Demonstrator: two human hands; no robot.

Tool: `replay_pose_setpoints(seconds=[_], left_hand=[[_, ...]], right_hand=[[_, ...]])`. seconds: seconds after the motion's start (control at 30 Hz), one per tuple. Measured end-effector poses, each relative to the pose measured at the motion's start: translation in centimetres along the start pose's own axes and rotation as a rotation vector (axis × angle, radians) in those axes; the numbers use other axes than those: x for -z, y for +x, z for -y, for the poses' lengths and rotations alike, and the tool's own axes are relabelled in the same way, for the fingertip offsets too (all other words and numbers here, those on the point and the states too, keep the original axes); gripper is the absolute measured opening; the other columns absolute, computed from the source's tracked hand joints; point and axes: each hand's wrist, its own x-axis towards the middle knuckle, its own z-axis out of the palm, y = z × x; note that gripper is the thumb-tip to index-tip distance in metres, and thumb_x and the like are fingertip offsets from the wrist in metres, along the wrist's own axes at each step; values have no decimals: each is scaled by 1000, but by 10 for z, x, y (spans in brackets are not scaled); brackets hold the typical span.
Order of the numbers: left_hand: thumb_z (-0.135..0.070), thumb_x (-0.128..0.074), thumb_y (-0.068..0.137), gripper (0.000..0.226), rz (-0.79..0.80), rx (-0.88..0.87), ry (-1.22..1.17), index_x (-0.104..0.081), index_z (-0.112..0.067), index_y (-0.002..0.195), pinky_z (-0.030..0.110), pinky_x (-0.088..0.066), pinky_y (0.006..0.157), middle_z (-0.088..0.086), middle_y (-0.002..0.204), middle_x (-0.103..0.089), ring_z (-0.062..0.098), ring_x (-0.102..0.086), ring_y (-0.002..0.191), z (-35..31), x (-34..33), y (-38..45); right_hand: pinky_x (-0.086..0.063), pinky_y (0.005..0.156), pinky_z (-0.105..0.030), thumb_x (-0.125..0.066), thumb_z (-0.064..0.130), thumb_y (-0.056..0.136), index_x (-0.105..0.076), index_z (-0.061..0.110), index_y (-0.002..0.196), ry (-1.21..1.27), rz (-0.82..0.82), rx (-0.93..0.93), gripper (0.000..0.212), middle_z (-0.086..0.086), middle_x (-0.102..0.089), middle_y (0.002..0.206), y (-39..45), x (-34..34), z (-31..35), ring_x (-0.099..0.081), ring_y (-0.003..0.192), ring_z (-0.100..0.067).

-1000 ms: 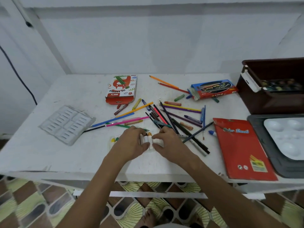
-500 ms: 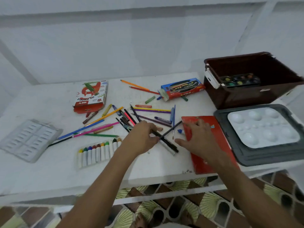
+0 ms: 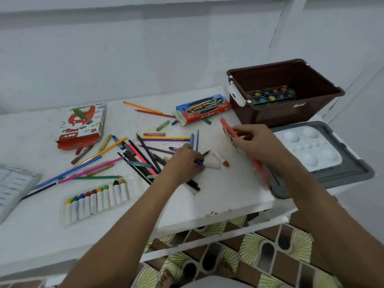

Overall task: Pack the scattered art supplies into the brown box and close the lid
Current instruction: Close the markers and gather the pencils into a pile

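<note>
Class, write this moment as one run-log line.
right hand: lifts red packet on edge | left hand: grips blue-tipped crayon | brown box: open, paint set inside

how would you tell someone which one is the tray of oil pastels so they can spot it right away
Start at the white table and look to its near left part, in front of the fan of loose pencils. The tray of oil pastels lies there: a clear shallow tray holding a neat row of white-wrapped sticks with coloured tips, the only supplies lined up side by side, not scattered.
</note>
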Motion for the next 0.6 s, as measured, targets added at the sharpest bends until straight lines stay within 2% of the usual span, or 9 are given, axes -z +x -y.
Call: replay_pose_setpoints(seconds=[0.1,0.17,0.23,0.3,0.33,0.4,0.47,0.6], left_hand=[[-31,-65,87,30,-43,36,-8,-65,-22,115,30,-46,81,6,107,-46,22,-49,91,5,4,-1],[-29,-67,86,31,-61,56,-16,-65,-21,116,28,-46,80,4,105,-46,21,-49,92,9,7,-3],[-26,-68,85,30,-74,69,-18,-66,-19,114,28,-45,79,4,102,-46,21,-50,91,12,10,-6],[-24,-69,83,29,-84,79,-20,-67,-17,112,30,-46,78,5,100,-47,23,-52,89,13,12,-8],[-24,-69,83,29,-87,83,-22,-68,-17,111,30,-47,78,5,99,-48,24,-53,88,14,13,-9],[-23,-69,82,28,-94,96,-33,-69,-16,109,28,-45,75,6,98,-49,23,-52,85,16,14,-11],[-20,-68,82,26,-118,111,-50,-70,-15,108,27,-43,72,8,96,-51,24,-53,84,19,14,-12],[-18,-68,82,19,-159,148,-98,-70,-15,101,25,-35,69,5,92,-50,21,-51,84,22,18,-16]], right_hand=[[-45,60,-1,-59,10,86,-68,22,114,15,-66,114,32,18,-65,83,10,8,13,-59,65,15],[-42,59,1,-56,9,87,-69,18,113,-50,-101,193,31,12,-65,83,18,7,22,-61,66,10],[-47,72,-8,-53,9,87,-67,12,115,-161,-138,290,32,1,-68,91,29,-1,27,-63,78,-4],[-49,91,-27,-50,11,86,-64,9,118,-309,-130,412,35,-8,-68,108,39,-13,24,-62,97,-19],[-48,96,-35,-51,11,86,-63,9,119,-375,-117,460,36,-10,-66,113,43,-19,20,-59,104,-22],[-48,95,-39,-56,6,87,-63,7,119,-444,-119,538,32,-11,-64,115,47,-30,11,-57,106,-25],[-49,89,-36,-60,3,87,-66,5,112,-464,-133,604,25,-12,-64,108,47,-38,1,-55,102,-26],[-42,82,-34,-65,4,82,-71,6,96,-517,-40,590,15,-10,-62,93,45,-52,-25,-54,92,-27]])
